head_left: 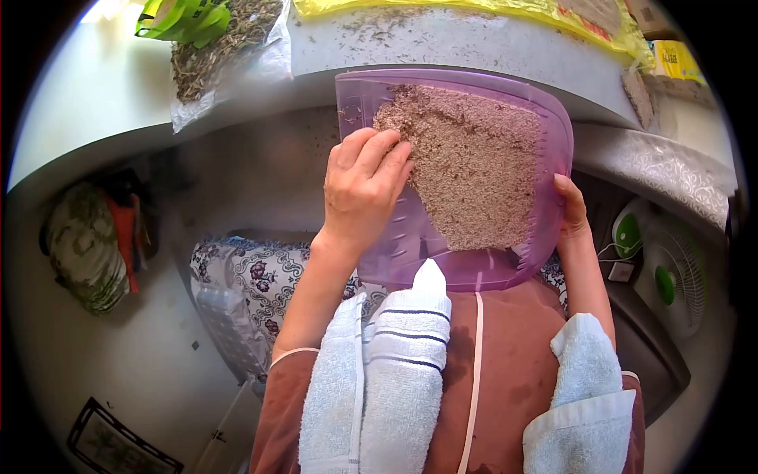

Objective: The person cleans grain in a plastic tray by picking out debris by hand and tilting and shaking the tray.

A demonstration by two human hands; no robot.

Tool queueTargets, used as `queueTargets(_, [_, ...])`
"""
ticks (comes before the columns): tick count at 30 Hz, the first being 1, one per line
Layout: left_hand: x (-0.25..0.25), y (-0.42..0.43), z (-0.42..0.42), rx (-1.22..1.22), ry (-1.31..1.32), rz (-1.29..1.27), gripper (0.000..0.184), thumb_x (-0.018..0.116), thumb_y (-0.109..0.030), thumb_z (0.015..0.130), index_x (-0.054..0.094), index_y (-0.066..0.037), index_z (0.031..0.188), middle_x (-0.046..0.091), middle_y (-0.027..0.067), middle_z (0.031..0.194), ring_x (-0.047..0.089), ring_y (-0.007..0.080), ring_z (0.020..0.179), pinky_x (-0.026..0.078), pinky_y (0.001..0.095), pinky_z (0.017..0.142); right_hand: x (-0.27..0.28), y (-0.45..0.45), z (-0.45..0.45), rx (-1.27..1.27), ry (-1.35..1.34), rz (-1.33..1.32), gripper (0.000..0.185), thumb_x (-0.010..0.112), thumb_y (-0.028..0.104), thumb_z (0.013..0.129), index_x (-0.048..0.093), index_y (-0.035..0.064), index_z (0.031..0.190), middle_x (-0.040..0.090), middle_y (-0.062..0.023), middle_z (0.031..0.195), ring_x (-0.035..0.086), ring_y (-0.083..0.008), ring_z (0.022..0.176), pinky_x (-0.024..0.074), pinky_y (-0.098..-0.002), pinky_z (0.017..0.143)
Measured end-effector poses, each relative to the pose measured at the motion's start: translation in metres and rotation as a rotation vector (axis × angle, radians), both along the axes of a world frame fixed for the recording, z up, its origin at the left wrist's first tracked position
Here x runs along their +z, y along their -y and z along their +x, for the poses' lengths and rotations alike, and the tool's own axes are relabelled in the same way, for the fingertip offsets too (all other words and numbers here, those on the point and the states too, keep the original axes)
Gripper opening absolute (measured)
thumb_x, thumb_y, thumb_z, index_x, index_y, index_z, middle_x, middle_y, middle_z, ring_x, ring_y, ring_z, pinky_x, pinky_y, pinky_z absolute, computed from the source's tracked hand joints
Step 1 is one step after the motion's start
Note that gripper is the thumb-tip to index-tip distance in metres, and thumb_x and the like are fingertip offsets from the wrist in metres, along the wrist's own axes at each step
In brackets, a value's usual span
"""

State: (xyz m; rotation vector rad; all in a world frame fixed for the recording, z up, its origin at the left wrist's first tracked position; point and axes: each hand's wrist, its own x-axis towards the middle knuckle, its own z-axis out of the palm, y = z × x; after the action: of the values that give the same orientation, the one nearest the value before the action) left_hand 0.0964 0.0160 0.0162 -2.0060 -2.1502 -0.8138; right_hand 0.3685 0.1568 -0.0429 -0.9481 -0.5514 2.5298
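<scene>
A purple plastic tray (395, 261) is tilted before my chest, with a bed of small tan grains (482, 170) spread over it. Darker bits are mixed in, thickest along the grains' upper left edge. My left hand (365, 178) reaches over the tray's left side, fingers curled together and tips at the edge of the grains. Whatever those fingertips pinch is hidden. At the right rim, my right hand (572, 207) grips the tray, thumb on top and the other fingers mostly out of sight beneath.
Beyond the tray runs a pale counter (355, 47) strewn with bits. On it lie a clear plastic bag (229, 51) of dry husks, a green bag (185, 20) and a yellow sheet (474, 12). A fan (671, 276) stands at right. Light blue towels (407, 371) drape my front.
</scene>
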Motion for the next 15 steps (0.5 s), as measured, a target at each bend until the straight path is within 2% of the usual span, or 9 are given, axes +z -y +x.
queueTargets(5, [-0.002,0.026,-0.009,-0.125,-0.015,-0.010,0.019,0.073,-0.001,0.066,0.068,-0.004,0.085,0.064,0.0047,0.089,0.060,0.0221,0.086,0.050,0.0322,0.074,0.005,0.003,-0.001,-0.016,0.045,-0.019,0.064,0.067,0.029,0.075,0.045,0.0000,0.129,0.059,-0.0147,0.118,0.058,-0.0279,0.106,0.0466,-0.0400,0.095])
queueTargets(9, [0.007,0.035,-0.015,-0.105,0.179,0.023,0.019,0.071,0.002,0.071,0.069,-0.002,0.089,0.066,0.0075,0.094,0.063,0.0234,0.088,0.052,0.0315,0.076,-0.004,0.003,0.004,-0.014,0.035,-0.026,0.063,0.065,0.030,0.077,0.045,0.0003,0.129,0.058,-0.0146,0.119,0.057,-0.0276,0.108,0.0452,-0.0402,0.096])
queueTargets(10, [0.007,0.040,-0.016,0.003,0.312,0.047,0.019,0.069,0.003,0.074,0.069,-0.001,0.093,0.066,0.0093,0.096,0.064,0.0224,0.091,0.052,0.0293,0.078,-0.008,0.002,0.007,-0.013,0.029,-0.034,0.063,0.064,0.030,0.077,0.045,0.0004,0.129,0.058,-0.0147,0.119,0.057,-0.0275,0.108,0.0448,-0.0403,0.097])
queueTargets(13, [-0.001,0.049,-0.017,0.423,0.769,0.068,0.016,0.065,0.000,0.084,0.067,-0.001,0.100,0.064,0.0054,0.097,0.061,0.0140,0.086,0.050,0.0247,0.075,-0.010,0.002,0.008,-0.009,0.013,-0.042,0.061,0.063,0.029,0.079,0.044,0.0004,0.130,0.057,-0.0150,0.121,0.056,-0.0272,0.109,0.0445,-0.0401,0.097])
queueTargets(15, [-0.006,0.052,-0.014,0.448,1.039,0.034,0.026,0.066,-0.004,0.085,0.058,0.001,0.109,0.060,0.0059,0.103,0.059,0.0121,0.090,0.050,0.0237,0.078,-0.012,0.001,0.008,-0.003,-0.004,-0.037,0.061,0.062,0.029,0.079,0.043,0.0004,0.130,0.056,-0.0150,0.121,0.056,-0.0272,0.109,0.0443,-0.0399,0.097])
